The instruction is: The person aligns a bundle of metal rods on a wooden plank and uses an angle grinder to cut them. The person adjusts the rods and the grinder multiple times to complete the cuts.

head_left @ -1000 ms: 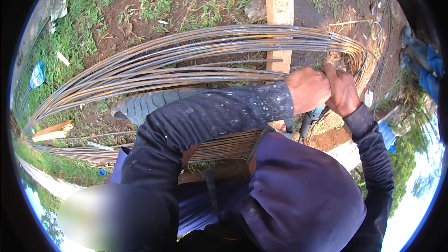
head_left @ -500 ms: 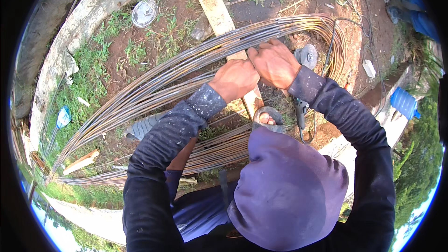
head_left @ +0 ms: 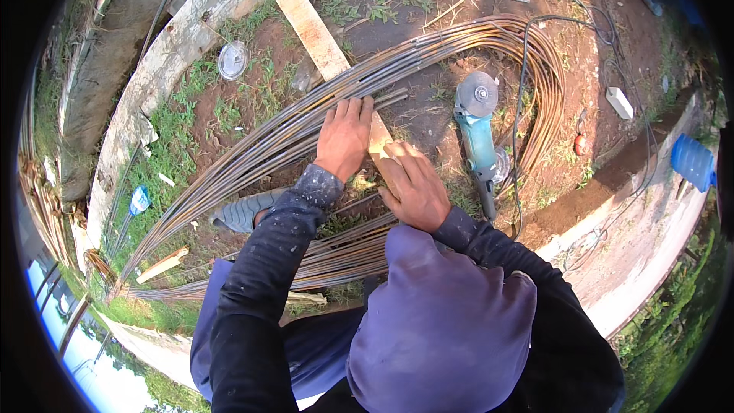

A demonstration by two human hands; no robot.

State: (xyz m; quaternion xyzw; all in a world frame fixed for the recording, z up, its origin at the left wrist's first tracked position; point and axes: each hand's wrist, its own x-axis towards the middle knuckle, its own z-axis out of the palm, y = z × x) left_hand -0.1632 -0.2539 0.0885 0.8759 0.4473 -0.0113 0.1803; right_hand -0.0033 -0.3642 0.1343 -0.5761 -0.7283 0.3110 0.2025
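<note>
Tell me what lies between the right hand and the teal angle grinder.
Only bare dirt and sparse grass, in the head view: the right hand rests left of the teal angle grinder.

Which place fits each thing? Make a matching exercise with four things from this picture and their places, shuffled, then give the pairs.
Things:
1. grinder
2. left hand
3. right hand
4. jug

Places:
A. flat on the rods
B. at the far right edge
C. on the plank, nearest the person
D. on the soil inside the rod loop

Pairs: 1-D, 2-A, 3-C, 4-B
</note>
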